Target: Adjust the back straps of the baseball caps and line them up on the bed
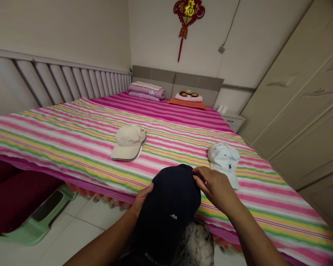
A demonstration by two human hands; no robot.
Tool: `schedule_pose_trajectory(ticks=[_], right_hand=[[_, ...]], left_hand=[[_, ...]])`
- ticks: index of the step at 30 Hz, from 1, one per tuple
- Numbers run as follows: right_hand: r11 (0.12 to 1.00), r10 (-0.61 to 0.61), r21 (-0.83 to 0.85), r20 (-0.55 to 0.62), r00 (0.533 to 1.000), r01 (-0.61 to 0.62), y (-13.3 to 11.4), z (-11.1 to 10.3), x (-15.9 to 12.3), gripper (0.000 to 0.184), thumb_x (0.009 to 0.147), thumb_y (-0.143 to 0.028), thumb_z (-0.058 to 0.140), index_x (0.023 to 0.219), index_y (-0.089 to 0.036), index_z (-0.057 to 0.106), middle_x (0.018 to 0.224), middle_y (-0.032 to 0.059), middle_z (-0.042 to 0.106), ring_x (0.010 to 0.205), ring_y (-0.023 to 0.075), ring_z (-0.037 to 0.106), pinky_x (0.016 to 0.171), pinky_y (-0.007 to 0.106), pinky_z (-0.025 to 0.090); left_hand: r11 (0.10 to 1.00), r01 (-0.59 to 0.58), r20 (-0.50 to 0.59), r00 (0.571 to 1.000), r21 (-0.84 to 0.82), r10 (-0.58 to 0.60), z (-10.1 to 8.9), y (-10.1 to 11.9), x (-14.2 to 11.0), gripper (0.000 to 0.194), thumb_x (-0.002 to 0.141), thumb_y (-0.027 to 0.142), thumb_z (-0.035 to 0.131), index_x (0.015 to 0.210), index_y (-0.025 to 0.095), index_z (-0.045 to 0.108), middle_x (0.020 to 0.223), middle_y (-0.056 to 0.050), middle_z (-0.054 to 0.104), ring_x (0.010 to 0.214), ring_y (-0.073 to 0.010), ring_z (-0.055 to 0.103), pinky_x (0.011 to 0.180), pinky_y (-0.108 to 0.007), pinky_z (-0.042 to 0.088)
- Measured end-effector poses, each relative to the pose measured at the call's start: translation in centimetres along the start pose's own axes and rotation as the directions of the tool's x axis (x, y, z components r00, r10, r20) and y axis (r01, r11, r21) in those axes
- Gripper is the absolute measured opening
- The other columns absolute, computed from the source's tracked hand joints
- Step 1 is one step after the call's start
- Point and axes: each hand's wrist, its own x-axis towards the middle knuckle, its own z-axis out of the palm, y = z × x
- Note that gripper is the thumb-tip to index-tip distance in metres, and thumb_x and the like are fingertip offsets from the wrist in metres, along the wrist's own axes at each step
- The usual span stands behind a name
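A dark navy cap (170, 207) with a small white logo is held up over the near edge of the bed (72, 136). My left hand (141, 201) grips its left side, fingers curled round the edge. My right hand (213, 186) pinches the cap's far rim at the top right. A beige cap (128, 142) lies on the striped bedspread to the left. A white cap (224, 160) lies just beyond my right hand.
The bed has a pink, yellow and green striped cover. Folded purple bedding (147, 91) and an orange and pink pillow (189, 99) lie at the headboard. A wardrobe (302, 99) stands on the right. A green stool (39, 221) sits on the floor at the left.
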Motion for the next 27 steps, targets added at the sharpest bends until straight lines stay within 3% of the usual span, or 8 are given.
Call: schedule_pose_trajectory(ticks=[6, 11, 15, 18, 21, 27], right_hand=[[0.993, -0.090, -0.084, -0.066, 0.994, 0.085, 0.6, 0.5, -0.4, 0.020, 0.086, -0.025, 0.038, 0.094, -0.018, 0.054, 0.084, 0.0069, 0.066, 0.073, 0.0187, 0.061, 0.062, 0.029, 0.041], [0.973, -0.188, -0.169, -0.186, 0.964, 0.157, 0.6, 0.3, -0.6, 0.020, 0.087, -0.023, 0.036, 0.094, -0.016, 0.054, 0.081, 0.0069, 0.065, 0.068, 0.0173, 0.059, 0.060, 0.029, 0.039], [0.953, -0.240, -0.245, -0.247, 0.939, 0.179, 0.5, 0.1, -0.7, 0.019, 0.087, -0.019, 0.038, 0.095, -0.015, 0.055, 0.078, 0.0067, 0.065, 0.066, 0.0169, 0.057, 0.061, 0.028, 0.037], [0.941, -0.267, -0.280, -0.263, 0.927, 0.191, 0.5, 0.2, -0.7, 0.019, 0.086, -0.018, 0.039, 0.096, -0.015, 0.055, 0.077, 0.0062, 0.064, 0.066, 0.0165, 0.055, 0.061, 0.028, 0.036], [0.936, -0.278, -0.298, -0.295, 0.914, 0.189, 0.9, 0.5, -0.7, 0.018, 0.085, -0.016, 0.041, 0.097, -0.014, 0.055, 0.077, 0.0055, 0.063, 0.065, 0.0162, 0.054, 0.060, 0.028, 0.035], [0.958, -0.216, -0.260, -0.388, 0.896, 0.118, 2.1, 1.2, -1.1, 0.017, 0.085, -0.017, 0.043, 0.096, -0.014, 0.056, 0.075, 0.0055, 0.063, 0.063, 0.0156, 0.054, 0.059, 0.028, 0.036]], left_hand=[[0.997, -0.059, 0.014, 0.998, -0.040, 0.059, -0.6, 0.1, 0.3, 0.036, 0.075, 0.036, 0.055, 0.100, 0.012, 0.065, 0.098, -0.008, 0.066, 0.097, -0.0233, 0.059, 0.098, -0.038, 0.031], [0.983, -0.182, 0.124, 0.975, -0.027, 0.184, -0.7, 1.0, 0.8, 0.042, 0.078, 0.044, 0.049, 0.103, 0.013, 0.063, 0.096, -0.008, 0.067, 0.092, -0.0221, 0.061, 0.095, -0.037, 0.035], [0.972, -0.235, 0.230, 0.947, 0.011, 0.226, 0.2, 2.7, 1.8, 0.047, 0.080, 0.045, 0.046, 0.108, 0.011, 0.059, 0.104, -0.011, 0.064, 0.099, -0.0231, 0.058, 0.096, -0.037, 0.033], [0.976, -0.213, 0.300, 0.934, 0.035, 0.193, 1.0, 4.0, 2.9, 0.048, 0.080, 0.046, 0.044, 0.109, 0.011, 0.059, 0.105, -0.011, 0.063, 0.107, -0.0247, 0.053, 0.101, -0.038, 0.025], [0.991, -0.114, 0.314, 0.945, 0.064, 0.089, 1.8, 4.9, 4.2, 0.053, 0.084, 0.050, 0.034, 0.109, 0.011, 0.060, 0.105, -0.012, 0.063, 0.111, -0.0246, 0.050, 0.104, -0.039, 0.018], [0.996, -0.067, 0.345, 0.938, 0.064, 0.041, 4.2, 5.4, 5.8, 0.056, 0.087, 0.048, 0.025, 0.111, 0.010, 0.058, 0.109, -0.010, 0.061, 0.111, -0.0208, 0.050, 0.105, -0.034, 0.016]])
